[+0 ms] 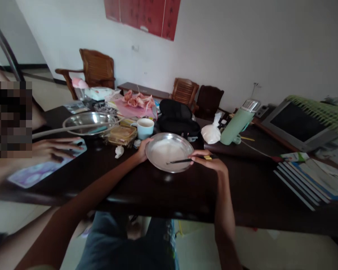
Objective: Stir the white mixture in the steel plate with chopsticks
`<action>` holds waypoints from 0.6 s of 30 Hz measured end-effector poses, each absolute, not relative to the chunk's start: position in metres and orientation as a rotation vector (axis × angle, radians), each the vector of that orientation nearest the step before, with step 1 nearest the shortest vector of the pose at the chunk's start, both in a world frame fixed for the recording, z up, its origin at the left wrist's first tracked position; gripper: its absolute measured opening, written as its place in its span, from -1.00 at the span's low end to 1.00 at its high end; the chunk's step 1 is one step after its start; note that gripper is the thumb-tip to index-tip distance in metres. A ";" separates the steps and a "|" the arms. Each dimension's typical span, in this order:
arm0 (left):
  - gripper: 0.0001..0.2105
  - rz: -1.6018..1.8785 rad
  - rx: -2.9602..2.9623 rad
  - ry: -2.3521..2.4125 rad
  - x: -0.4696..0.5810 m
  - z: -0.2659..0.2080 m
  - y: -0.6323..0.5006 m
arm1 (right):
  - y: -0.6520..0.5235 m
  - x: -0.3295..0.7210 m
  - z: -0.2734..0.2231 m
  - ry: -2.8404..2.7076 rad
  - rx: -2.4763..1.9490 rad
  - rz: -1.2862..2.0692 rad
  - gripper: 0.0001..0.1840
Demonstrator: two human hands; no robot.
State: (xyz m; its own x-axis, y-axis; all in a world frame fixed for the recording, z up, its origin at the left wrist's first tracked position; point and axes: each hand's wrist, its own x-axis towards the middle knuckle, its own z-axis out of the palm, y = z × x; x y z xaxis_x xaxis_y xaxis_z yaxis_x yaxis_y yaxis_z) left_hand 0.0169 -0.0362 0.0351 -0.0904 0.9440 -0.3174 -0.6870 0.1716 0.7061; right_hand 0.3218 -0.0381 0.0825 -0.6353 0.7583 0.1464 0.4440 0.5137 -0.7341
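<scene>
A round metal plate (171, 168) sits on the dark table in front of me, with a pale, whitish layer in it that looks like powder. At the plate's left rim, my left hand (142, 150) is closed on the edge, thumb toward the top. My right hand (210, 162) is closed around dark chopsticks (178, 161) with yellowish ends, at the plate's right side. Their tips reach over the whitish layer, low in the plate. A knotted plastic bag of white powder (211, 134) stands beyond my right hand.
A light blue mug (145, 129), a clear food box (121, 134) and an open black case (176, 120) stand close behind the plate. Another person's hand (46, 152) rests on a purple-patterned sheet at left. A green thermos (238, 125) and stacked books (307, 183) are at right.
</scene>
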 end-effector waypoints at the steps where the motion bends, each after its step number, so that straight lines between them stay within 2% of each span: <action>1: -0.90 1.396 0.343 0.908 0.018 0.035 -0.036 | -0.039 0.313 0.083 -2.289 -0.972 0.926 -0.71; 6: -0.81 1.460 0.323 0.843 0.026 0.027 -0.029 | -0.039 0.314 0.084 -2.140 -1.152 0.770 -0.79; 10: -0.88 1.470 0.303 0.907 0.029 0.020 -0.026 | -0.036 0.353 0.088 -2.211 -1.131 0.754 -0.73; 12: -0.88 1.436 0.287 0.941 0.032 0.022 -0.027 | -0.036 0.356 0.088 -2.270 -1.107 0.765 -0.80; 13: -0.78 1.434 0.281 0.948 0.033 0.025 -0.028 | -0.038 0.351 0.089 -2.293 -1.105 0.762 -0.83; 15: -0.39 1.465 0.290 0.920 0.034 0.030 -0.028 | -0.041 0.332 0.091 -2.304 -1.112 0.704 -0.84; 17: -0.37 1.565 0.244 0.883 0.029 0.028 -0.021 | -0.038 0.315 0.089 -2.309 -1.132 0.633 -0.79; 18: -0.36 1.455 0.224 0.844 0.025 0.024 -0.016 | -0.035 0.310 0.087 -2.297 -1.166 0.608 -0.75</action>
State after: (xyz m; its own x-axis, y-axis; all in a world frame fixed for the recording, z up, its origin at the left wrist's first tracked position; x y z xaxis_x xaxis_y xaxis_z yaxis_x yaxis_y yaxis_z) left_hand 0.0249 -0.0158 0.0241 -0.1065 0.9246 -0.3658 -0.7767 0.1524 0.6112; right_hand 0.3100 -0.0353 0.0870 -0.5148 0.8280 0.2221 0.6098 0.5358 -0.5841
